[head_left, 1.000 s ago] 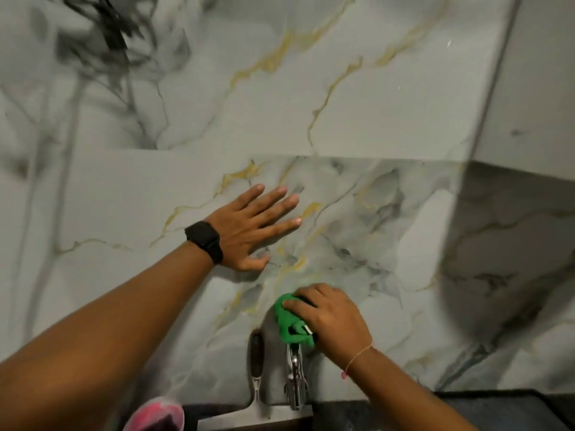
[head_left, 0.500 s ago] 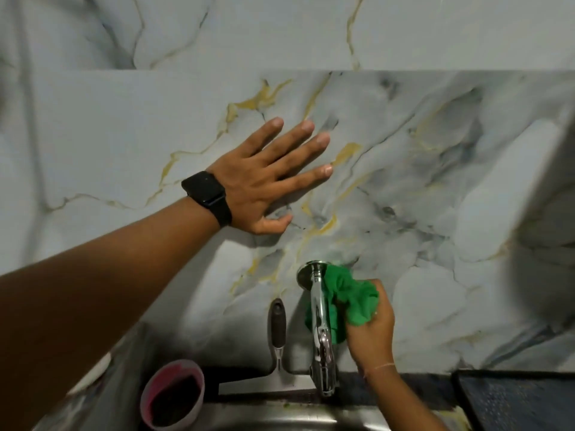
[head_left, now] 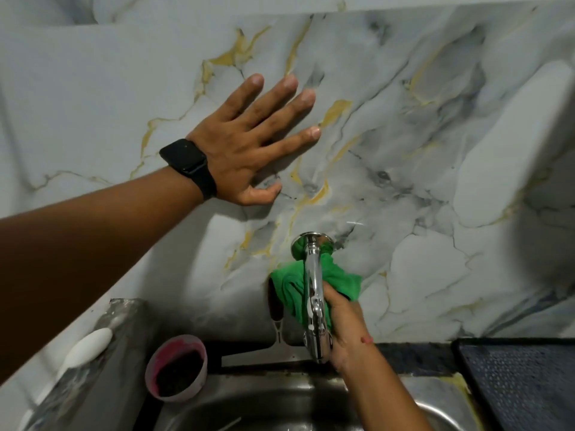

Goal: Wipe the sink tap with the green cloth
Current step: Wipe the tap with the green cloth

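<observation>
A chrome tap (head_left: 314,293) sticks out of the marble wall above a steel sink (head_left: 280,405). My right hand (head_left: 345,325) grips the green cloth (head_left: 292,290) and presses it against the underside and right side of the tap's spout; the cloth bunches out on both sides of the spout. My left hand (head_left: 252,141) lies flat on the wall up and left of the tap, fingers spread, holding nothing. A black watch is on that wrist.
A pink cup (head_left: 177,368) with dark contents stands at the sink's back left rim. A squeegee (head_left: 277,318) leans on the wall behind the tap. A white soap-like object (head_left: 87,346) lies on the left ledge. A dark mat (head_left: 519,384) covers the counter at right.
The view has tilted down, so the sink and cup show more. My right hand with the cloth slid from the tap's top to lower along the spout. The left hand stays on the wall.
</observation>
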Action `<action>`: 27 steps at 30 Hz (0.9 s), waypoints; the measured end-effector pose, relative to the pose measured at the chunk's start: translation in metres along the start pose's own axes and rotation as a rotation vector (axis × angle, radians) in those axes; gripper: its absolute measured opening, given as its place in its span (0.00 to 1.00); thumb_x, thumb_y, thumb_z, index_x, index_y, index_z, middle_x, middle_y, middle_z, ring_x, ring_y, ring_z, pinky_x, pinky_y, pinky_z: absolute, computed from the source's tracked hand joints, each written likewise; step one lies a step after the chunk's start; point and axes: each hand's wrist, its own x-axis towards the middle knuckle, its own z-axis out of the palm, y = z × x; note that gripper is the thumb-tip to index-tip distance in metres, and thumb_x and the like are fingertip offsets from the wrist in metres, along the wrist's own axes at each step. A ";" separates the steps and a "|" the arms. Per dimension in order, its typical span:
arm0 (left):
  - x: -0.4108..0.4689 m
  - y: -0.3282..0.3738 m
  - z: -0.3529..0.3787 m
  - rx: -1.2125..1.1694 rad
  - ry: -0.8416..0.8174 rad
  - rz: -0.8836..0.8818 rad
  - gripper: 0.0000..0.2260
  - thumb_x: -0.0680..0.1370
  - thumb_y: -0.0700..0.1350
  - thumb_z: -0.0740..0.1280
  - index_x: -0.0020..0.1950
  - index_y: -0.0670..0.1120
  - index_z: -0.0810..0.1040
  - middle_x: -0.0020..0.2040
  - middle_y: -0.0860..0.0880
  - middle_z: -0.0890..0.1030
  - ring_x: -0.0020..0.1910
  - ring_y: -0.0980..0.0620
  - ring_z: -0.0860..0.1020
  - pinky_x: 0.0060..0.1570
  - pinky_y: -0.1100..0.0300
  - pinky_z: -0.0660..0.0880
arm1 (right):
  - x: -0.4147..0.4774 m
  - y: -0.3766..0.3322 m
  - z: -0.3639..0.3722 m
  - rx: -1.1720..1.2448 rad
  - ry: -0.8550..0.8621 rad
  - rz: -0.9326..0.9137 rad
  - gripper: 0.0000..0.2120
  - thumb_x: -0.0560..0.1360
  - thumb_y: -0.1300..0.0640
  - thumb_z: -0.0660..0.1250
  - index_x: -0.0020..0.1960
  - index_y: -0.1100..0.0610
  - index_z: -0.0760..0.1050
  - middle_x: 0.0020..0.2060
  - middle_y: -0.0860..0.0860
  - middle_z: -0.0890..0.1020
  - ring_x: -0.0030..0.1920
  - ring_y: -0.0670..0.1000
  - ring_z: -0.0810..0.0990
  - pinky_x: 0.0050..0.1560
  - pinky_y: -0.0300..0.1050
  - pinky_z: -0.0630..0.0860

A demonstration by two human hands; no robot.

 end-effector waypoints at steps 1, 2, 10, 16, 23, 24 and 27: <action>0.000 0.000 0.000 -0.003 -0.003 -0.001 0.38 0.75 0.65 0.56 0.82 0.49 0.58 0.80 0.38 0.63 0.79 0.35 0.61 0.81 0.44 0.42 | -0.001 -0.004 -0.003 -0.050 0.087 -0.182 0.14 0.67 0.65 0.77 0.52 0.59 0.84 0.50 0.62 0.87 0.48 0.59 0.87 0.47 0.55 0.85; -0.001 0.000 0.000 -0.010 -0.006 -0.005 0.38 0.75 0.64 0.56 0.82 0.49 0.58 0.80 0.38 0.63 0.79 0.35 0.61 0.81 0.43 0.43 | -0.003 -0.011 -0.005 -0.153 0.157 -0.375 0.12 0.66 0.65 0.78 0.48 0.55 0.84 0.46 0.57 0.88 0.44 0.54 0.88 0.45 0.50 0.86; 0.000 0.000 0.002 -0.067 -0.007 -0.012 0.38 0.76 0.64 0.56 0.83 0.49 0.56 0.81 0.39 0.61 0.80 0.35 0.59 0.79 0.39 0.49 | -0.031 -0.097 0.051 -1.994 0.044 -1.144 0.12 0.67 0.48 0.74 0.50 0.47 0.83 0.43 0.49 0.82 0.45 0.55 0.81 0.36 0.48 0.78; -0.001 0.000 0.001 -0.107 -0.005 -0.023 0.38 0.76 0.63 0.57 0.83 0.49 0.54 0.82 0.39 0.59 0.81 0.37 0.56 0.80 0.40 0.43 | -0.044 -0.064 0.122 -2.692 -0.373 -1.189 0.09 0.76 0.59 0.65 0.53 0.59 0.81 0.51 0.58 0.83 0.53 0.61 0.78 0.44 0.53 0.74; -0.003 -0.001 0.003 -0.127 0.013 -0.016 0.39 0.75 0.62 0.58 0.83 0.49 0.55 0.82 0.39 0.58 0.82 0.37 0.55 0.81 0.42 0.40 | -0.033 0.002 0.118 -3.414 -0.365 -1.185 0.16 0.81 0.59 0.54 0.61 0.61 0.77 0.46 0.64 0.76 0.55 0.60 0.75 0.50 0.54 0.69; -0.003 -0.001 0.004 -0.130 0.016 -0.016 0.39 0.75 0.62 0.58 0.83 0.49 0.55 0.82 0.39 0.58 0.82 0.37 0.55 0.81 0.42 0.40 | -0.031 0.006 0.112 -3.506 -0.397 -1.152 0.17 0.81 0.58 0.54 0.64 0.61 0.75 0.52 0.64 0.78 0.59 0.62 0.75 0.56 0.56 0.70; -0.002 0.000 0.005 -0.138 0.015 -0.016 0.38 0.75 0.62 0.57 0.83 0.49 0.55 0.82 0.39 0.58 0.82 0.37 0.55 0.81 0.42 0.41 | -0.028 0.007 0.106 -3.649 -0.434 -1.049 0.18 0.81 0.56 0.57 0.68 0.62 0.72 0.64 0.62 0.76 0.66 0.65 0.72 0.66 0.61 0.67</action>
